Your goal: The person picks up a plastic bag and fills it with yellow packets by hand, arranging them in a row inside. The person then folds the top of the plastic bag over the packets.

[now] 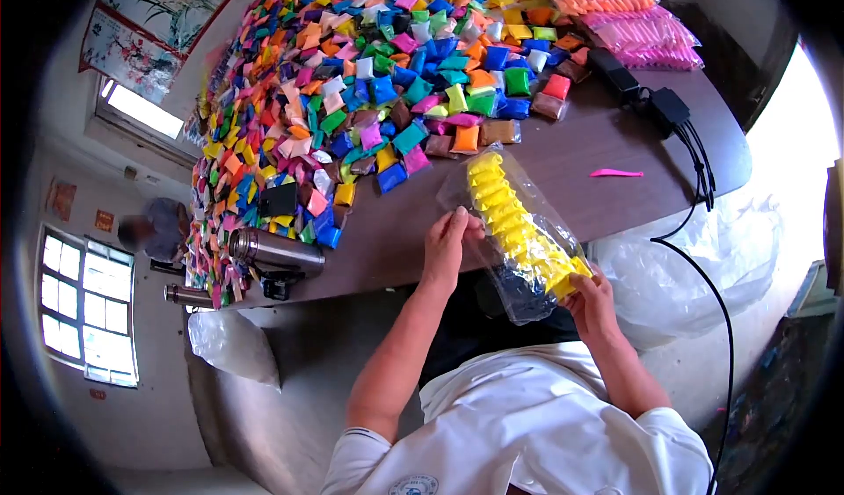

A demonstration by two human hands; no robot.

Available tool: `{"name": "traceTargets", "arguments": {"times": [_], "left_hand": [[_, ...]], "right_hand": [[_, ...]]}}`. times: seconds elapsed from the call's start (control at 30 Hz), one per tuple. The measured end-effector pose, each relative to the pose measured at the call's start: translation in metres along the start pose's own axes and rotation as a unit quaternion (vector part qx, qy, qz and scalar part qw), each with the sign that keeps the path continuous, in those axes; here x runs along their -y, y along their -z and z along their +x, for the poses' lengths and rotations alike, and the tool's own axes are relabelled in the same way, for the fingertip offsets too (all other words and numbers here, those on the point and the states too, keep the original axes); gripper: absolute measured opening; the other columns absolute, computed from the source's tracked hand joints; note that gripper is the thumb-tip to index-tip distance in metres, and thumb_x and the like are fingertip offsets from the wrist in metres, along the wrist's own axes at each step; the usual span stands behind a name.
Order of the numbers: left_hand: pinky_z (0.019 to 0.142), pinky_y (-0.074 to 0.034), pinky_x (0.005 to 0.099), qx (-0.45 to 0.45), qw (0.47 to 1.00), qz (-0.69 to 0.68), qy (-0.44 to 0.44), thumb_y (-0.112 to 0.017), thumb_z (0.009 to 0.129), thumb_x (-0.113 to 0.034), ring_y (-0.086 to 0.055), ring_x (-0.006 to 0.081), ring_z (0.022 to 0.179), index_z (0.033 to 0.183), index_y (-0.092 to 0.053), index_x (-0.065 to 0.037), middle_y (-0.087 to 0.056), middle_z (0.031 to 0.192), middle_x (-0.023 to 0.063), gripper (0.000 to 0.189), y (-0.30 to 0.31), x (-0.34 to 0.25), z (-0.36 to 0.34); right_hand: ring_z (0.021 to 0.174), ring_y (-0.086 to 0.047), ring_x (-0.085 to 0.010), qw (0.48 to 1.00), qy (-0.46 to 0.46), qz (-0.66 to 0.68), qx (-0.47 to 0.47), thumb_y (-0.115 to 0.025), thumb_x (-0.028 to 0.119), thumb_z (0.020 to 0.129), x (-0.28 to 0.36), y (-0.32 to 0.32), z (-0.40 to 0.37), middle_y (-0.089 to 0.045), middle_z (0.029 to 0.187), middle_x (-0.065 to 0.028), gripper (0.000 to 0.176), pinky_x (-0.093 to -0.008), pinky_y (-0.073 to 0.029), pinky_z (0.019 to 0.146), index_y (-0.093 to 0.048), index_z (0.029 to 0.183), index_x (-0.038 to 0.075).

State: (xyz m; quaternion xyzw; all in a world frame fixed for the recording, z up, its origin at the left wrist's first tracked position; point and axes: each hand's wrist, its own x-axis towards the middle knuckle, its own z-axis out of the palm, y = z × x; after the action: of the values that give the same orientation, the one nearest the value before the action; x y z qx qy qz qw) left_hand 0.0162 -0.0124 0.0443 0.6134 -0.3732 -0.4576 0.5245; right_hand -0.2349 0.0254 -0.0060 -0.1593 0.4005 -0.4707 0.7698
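Note:
A clear plastic bag (547, 220) is held at a slant over the table's front edge and my lap. Inside it, a long overlapping row of yellow pieces (503, 209) runs from top left to bottom right; their exact kind I cannot make out. My left hand (451, 238) pinches the bag's left edge between thumb and fingers. At the lower right, my right hand (592, 300) is closed on the bag beside the last yellow pieces. To the right on the tabletop lies a small pink plastic tool (616, 173).
A big heap of small colourful packets (378, 90) covers the brown table (580, 148). Bags of pink and orange pieces (637, 33) are stacked far right. Black adapters (664, 111) trail a cable (703, 275) over the edge. A steel flask (277, 251) lies left. Another person (165, 229) is behind.

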Motion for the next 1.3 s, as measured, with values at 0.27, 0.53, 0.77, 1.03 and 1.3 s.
{"name": "traceTargets", "arguments": {"times": [0.27,0.53,0.77,1.03,1.3], "left_hand": [[0.079,-0.049,0.0316,-0.043,0.998,-0.053,0.009,-0.050,0.101,-0.032,-0.062,0.0184,0.079,0.082,-0.057,-0.004,-0.065,0.088,0.0109,0.035,0.009,0.027,-0.026],[0.077,-0.049,0.0323,-0.053,0.998,-0.015,-0.036,-0.049,0.101,-0.034,-0.061,0.0175,0.075,0.081,-0.061,-0.002,-0.065,0.082,0.0097,0.040,0.012,0.029,-0.052],[0.075,-0.048,0.0314,-0.048,0.995,0.038,-0.080,-0.051,0.101,-0.035,-0.061,0.0157,0.073,0.079,-0.064,0.000,-0.065,0.076,0.0076,0.043,0.006,0.036,-0.059],[0.065,-0.048,0.0284,-0.042,0.981,0.120,-0.143,-0.054,0.100,-0.029,-0.061,0.0138,0.068,0.084,-0.063,0.003,-0.065,0.071,0.0083,0.037,0.000,0.044,-0.067],[0.067,-0.048,0.0293,0.029,0.976,0.155,-0.150,-0.055,0.099,-0.026,-0.060,0.0170,0.068,0.086,-0.063,0.003,-0.063,0.074,0.0090,0.033,0.021,0.039,-0.074]], "right_hand": [[0.085,-0.059,-0.0119,0.960,0.224,-0.159,-0.052,-0.062,0.007,0.091,0.020,-0.011,0.006,-0.059,0.102,-0.0088,0.047,-0.0235,-0.053,0.067,-0.040,0.132,0.001],[0.101,-0.060,-0.0187,0.919,0.301,-0.256,0.010,-0.065,0.008,0.091,0.061,-0.037,0.087,-0.060,0.115,-0.0147,0.047,-0.0290,-0.052,0.085,-0.044,0.132,-0.002],[0.109,-0.060,-0.0287,0.770,0.436,-0.460,-0.065,-0.067,0.006,0.085,0.065,-0.049,0.095,-0.060,0.120,-0.0150,0.038,-0.0368,-0.048,0.095,-0.056,0.121,0.000],[0.124,-0.049,-0.0359,0.544,0.490,-0.663,0.158,-0.073,0.018,0.074,0.050,-0.107,0.052,-0.054,0.130,-0.0176,0.049,-0.0458,-0.038,0.104,-0.057,0.118,0.003],[0.119,-0.054,-0.0328,0.513,0.500,-0.683,0.143,-0.064,0.009,0.080,0.026,-0.095,0.082,-0.060,0.121,-0.0129,0.034,-0.0450,-0.040,0.101,-0.059,0.113,0.005]]}}
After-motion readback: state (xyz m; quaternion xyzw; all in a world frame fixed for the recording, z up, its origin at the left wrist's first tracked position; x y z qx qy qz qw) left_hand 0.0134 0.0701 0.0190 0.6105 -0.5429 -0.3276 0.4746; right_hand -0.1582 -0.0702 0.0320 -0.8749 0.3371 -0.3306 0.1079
